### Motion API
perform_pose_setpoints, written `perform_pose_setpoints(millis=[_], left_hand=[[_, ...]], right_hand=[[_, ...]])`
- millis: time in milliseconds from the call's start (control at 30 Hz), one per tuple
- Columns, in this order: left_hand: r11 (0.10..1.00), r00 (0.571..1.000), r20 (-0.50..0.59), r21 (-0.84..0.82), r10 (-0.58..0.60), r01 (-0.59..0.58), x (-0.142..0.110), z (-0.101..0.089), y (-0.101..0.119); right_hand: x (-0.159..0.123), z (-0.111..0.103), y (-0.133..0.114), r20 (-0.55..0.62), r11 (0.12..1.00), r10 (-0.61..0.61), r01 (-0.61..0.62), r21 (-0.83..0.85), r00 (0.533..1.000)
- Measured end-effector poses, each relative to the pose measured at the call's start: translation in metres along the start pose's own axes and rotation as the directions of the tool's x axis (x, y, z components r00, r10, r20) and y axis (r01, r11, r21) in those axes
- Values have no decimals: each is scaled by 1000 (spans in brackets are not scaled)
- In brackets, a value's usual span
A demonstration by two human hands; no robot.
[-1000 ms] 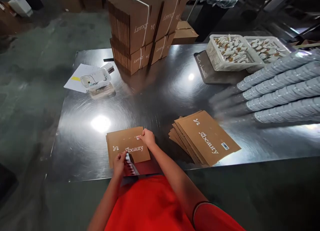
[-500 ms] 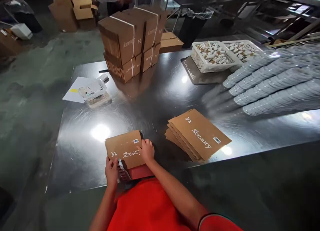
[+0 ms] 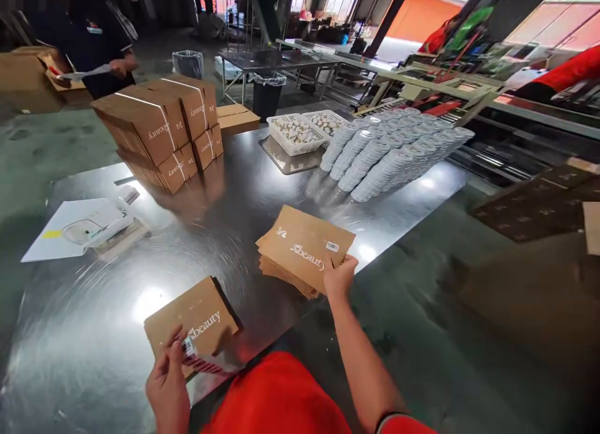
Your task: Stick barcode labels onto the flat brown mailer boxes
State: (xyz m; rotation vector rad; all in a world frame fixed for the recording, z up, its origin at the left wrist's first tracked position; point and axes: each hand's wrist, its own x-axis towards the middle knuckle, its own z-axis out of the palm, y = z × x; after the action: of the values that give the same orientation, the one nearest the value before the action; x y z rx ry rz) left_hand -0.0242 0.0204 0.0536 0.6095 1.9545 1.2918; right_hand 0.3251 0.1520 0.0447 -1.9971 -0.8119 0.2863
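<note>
The left hand (image 3: 166, 384) pinches a strip of barcode labels (image 3: 200, 364) above a lone kraft mailer (image 3: 187, 315), while the right hand (image 3: 340, 279), fingers pressed together, rests against a loose mailer stack (image 3: 300, 249), the strapped bundles (image 3: 154, 131) unopened.

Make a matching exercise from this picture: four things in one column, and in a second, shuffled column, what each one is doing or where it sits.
Things:
1. Left hand
2. Right hand
3. White crates
4. Strapped bundles of flattened brown cartons

Places or states:
A. Stacked at the far left of the steel table
B. Pinching a strip of barcode labels
C. Filled with small pale items
D. At the near corner of a stack of flat brown Sbeauty packs

Pairs: 1-B, 2-D, 3-C, 4-A
</note>
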Motion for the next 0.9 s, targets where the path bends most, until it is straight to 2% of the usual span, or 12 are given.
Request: perform_pose_setpoints(millis=[67,133,200,233,267,300,333,367,433,533,733,900], left_hand=[[999,998,40,19,-42,41,-2,7,-11],[998,996,68,25,-56,54,-5,12,-20],[999,995,97,-8,-39,40,-8,18,-21],[999,994,109,-24,-27,30,-10,21,-20],[999,993,116,-40,-15,20,-12,25,-17],[998,992,126,-56,-4,11,-13,28,-14],[997,991,135,-72,5,5,-15,31,-12],[996,990,143,-88,9,4,-16,33,-9],[992,988,156,-125,-1,20,-19,33,-6],[979,985,175,-201,-3,39,-23,26,-6],[957,960,277,-260,-50,125,-25,12,-16],[968,958,283,-220,-54,120,-22,11,-26]], right_hand=[[6,-5,10,-122,993,32,-45,-108,992],[-18,2,7,-149,982,-68,39,-186,986],[-61,14,-9,68,970,-219,225,-89,973],[-87,19,-19,272,959,-282,276,58,920],[-113,24,-30,499,943,-327,245,224,802],[-139,28,-41,696,930,-348,134,343,628],[-161,31,-50,826,920,-349,-7,392,443],[-180,34,-58,889,911,-333,-136,390,315],[-206,37,-69,941,886,-279,-326,329,192],[-218,40,-74,959,875,-231,-395,278,164],[-213,45,-73,976,927,-179,-312,210,123],[-215,49,-70,965,949,-204,-211,236,166]])
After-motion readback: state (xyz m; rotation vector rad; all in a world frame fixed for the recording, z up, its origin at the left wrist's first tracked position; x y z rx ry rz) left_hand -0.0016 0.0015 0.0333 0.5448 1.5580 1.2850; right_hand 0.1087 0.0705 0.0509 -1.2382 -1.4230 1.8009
